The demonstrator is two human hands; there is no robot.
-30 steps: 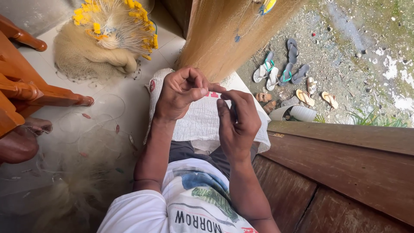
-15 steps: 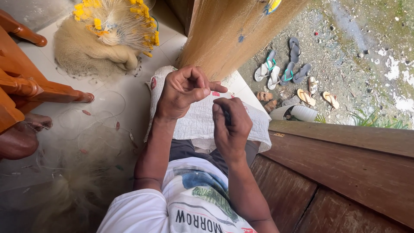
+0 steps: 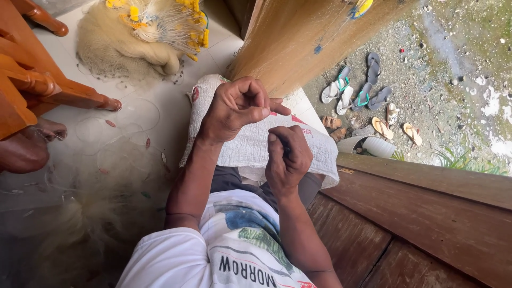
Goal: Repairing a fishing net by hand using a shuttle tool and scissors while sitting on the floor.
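A fine tan fishing net [image 3: 298, 42] hangs stretched from above down to my hands. My left hand [image 3: 234, 109] is held up with its fingertips pinched shut on the net's lower edge. Lower and closer to my body, my right hand [image 3: 288, 157] is curled shut, with a small dark thing showing between its fingers; what it is I cannot tell. Both hands hover over a white woven sack [image 3: 240, 152] spread across my lap.
A heap of net with yellow floats [image 3: 149, 26] lies on the tiled floor at the top left. Red-brown wooden furniture [image 3: 32, 90] and another person's foot [image 3: 50, 128] are at the left. Several sandals [image 3: 362, 90] lie on the gravel beyond a wooden ledge [image 3: 426, 213].
My right hand has drawn down and back toward my body, away from my left hand, and its fingers have curled closed. My left hand stays pinched on the net.
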